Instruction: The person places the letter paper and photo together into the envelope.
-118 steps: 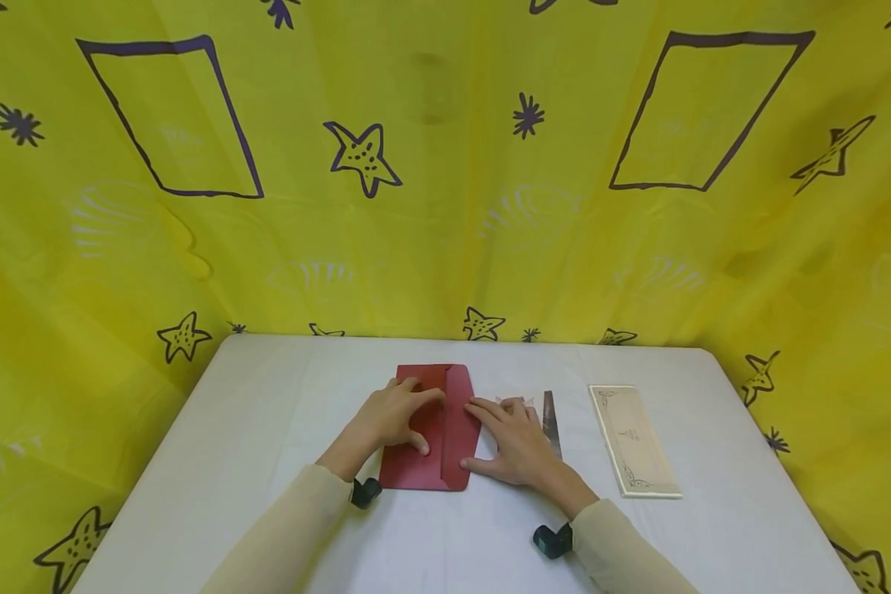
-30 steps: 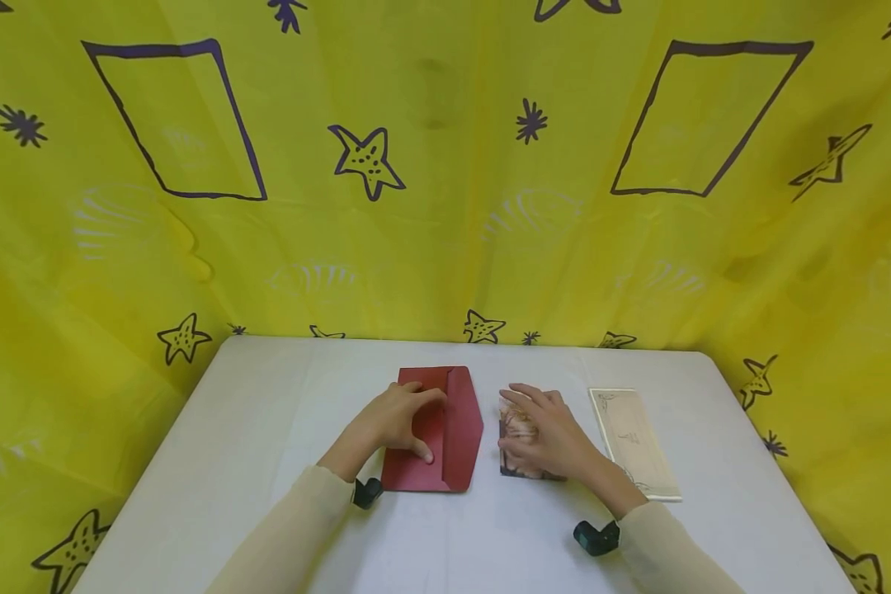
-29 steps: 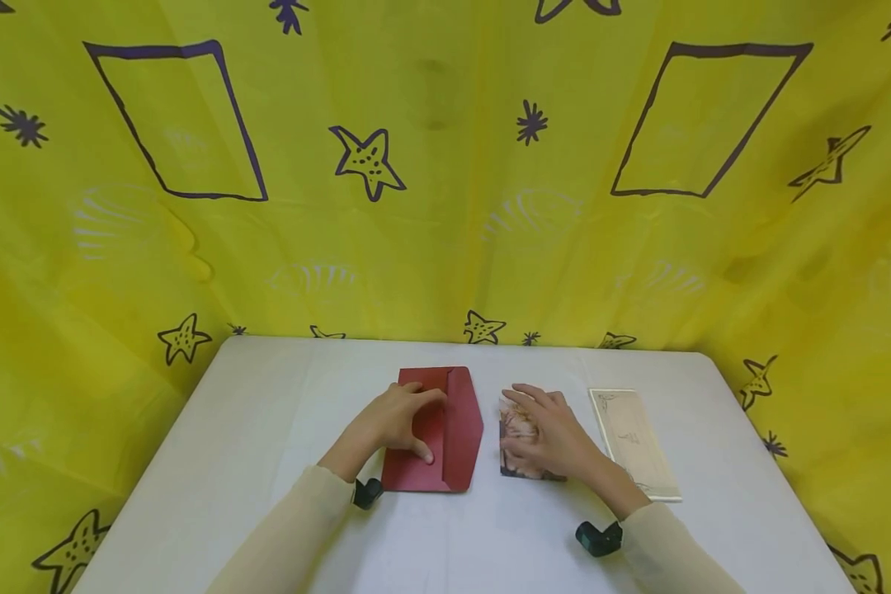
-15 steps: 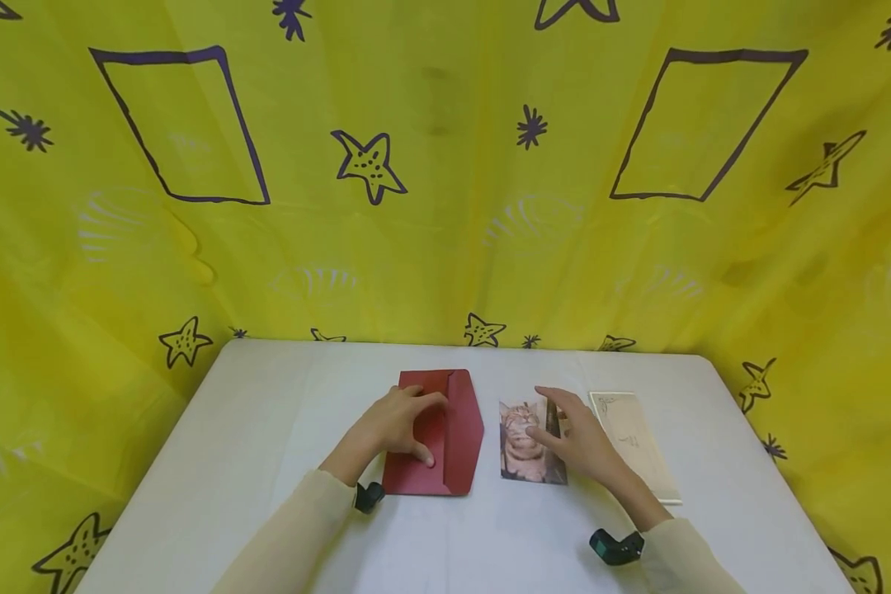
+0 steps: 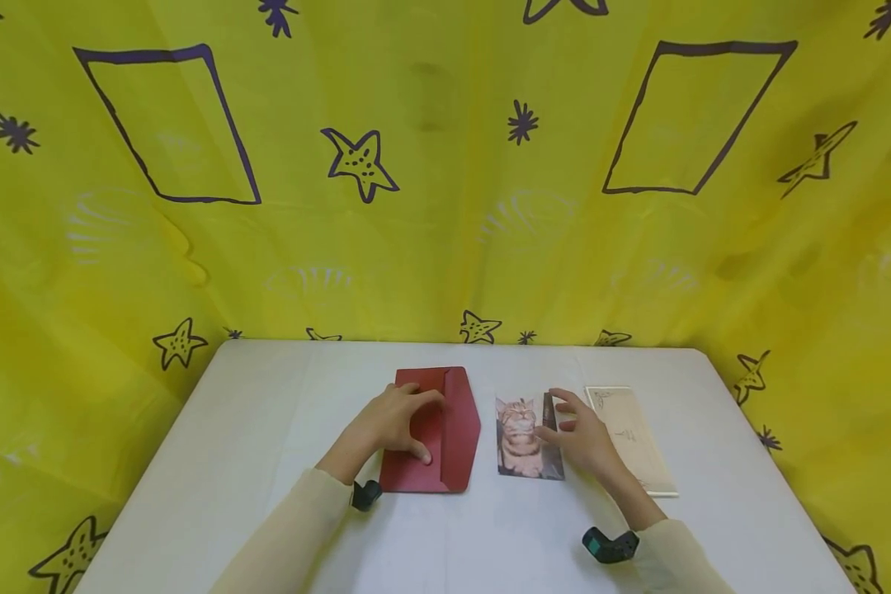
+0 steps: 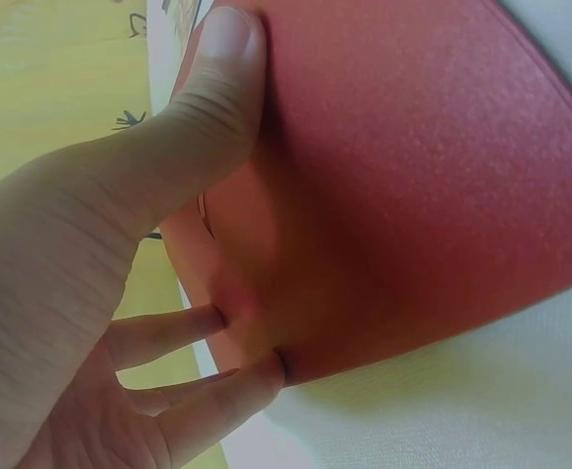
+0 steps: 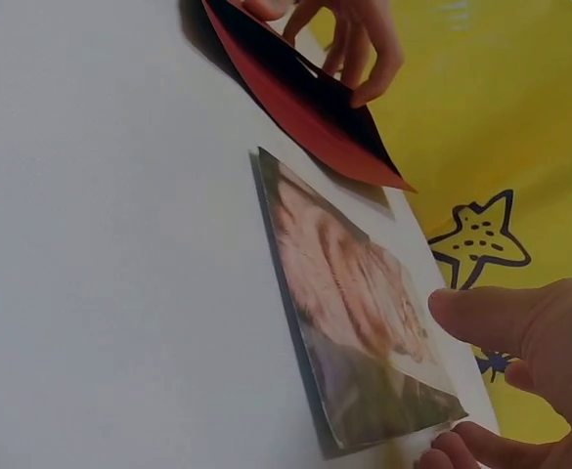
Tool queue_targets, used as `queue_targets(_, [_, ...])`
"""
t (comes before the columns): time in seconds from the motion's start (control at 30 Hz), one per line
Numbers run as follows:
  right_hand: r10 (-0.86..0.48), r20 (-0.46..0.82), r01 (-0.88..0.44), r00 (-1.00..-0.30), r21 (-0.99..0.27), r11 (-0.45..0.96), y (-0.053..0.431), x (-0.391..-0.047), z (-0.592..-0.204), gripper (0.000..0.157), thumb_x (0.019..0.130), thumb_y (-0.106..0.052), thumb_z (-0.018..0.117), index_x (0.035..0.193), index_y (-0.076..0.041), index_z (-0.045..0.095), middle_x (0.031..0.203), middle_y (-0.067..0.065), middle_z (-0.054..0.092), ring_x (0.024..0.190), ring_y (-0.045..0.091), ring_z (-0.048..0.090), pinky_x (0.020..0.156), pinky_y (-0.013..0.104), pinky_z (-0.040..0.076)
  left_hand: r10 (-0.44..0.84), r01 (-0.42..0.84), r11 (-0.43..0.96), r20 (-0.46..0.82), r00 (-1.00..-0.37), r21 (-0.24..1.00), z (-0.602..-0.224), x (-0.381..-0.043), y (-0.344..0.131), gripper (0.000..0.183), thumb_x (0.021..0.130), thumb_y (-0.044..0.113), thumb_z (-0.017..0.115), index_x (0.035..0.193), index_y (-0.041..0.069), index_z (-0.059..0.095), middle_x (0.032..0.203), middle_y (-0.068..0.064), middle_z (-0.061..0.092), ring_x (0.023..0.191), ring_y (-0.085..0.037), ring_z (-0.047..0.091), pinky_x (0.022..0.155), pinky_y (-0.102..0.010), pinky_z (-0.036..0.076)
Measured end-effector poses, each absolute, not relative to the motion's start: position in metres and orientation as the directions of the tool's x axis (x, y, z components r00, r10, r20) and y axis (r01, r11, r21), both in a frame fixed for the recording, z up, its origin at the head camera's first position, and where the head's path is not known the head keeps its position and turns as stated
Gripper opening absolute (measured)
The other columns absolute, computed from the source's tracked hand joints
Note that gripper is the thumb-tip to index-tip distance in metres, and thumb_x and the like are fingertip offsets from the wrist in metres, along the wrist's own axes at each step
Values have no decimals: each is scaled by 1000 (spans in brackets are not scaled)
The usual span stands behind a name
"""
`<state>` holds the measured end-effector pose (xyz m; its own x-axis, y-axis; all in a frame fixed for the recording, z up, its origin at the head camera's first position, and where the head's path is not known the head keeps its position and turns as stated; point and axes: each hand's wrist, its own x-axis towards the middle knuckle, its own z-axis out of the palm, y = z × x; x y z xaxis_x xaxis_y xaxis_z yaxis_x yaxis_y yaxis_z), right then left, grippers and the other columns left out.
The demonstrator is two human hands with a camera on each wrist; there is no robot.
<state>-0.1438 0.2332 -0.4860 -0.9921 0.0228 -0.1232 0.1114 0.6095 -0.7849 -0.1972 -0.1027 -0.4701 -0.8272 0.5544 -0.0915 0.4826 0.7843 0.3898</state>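
A red envelope (image 5: 460,437) lies on the white table, its pointed flap unfolded toward the right. My left hand (image 5: 386,419) rests on it with thumb and fingers spread apart. In the left wrist view, the thumb lies along the red paper (image 6: 413,186) and the fingertips touch near its edge. To the envelope's right is a photo of a cat (image 5: 520,445), lying face up. My right hand (image 5: 585,436) is at the photo's right edge, fingers loosely bent. The right wrist view shows a gap between that thumb and the fingers, the photo (image 7: 349,293) beside them.
Right of the photo lies a flat beige rectangular item (image 5: 631,421) with ornamental corners, partly behind the right hand and wrist. A yellow curtain (image 5: 431,247) with starfish drawings hangs behind the white table (image 5: 282,412).
My right hand has gone from the envelope's flap, over the photo, to the photo's right edge, uncovering the cat picture. The left hand has stayed on the envelope.
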Motion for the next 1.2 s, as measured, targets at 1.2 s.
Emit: queue_targets(1.2, [-110, -96, -3, -989, -742, 670, 247, -149, -481, 57, 85, -2, 81, 138, 1, 60, 123, 27, 66, 57, 16, 58, 51, 28, 47, 548, 475, 790, -99, -831, 387, -468, -197, -101, 79, 64, 50, 96, 132, 36, 60, 140, -11, 55, 119, -36, 52, 87, -47, 58])
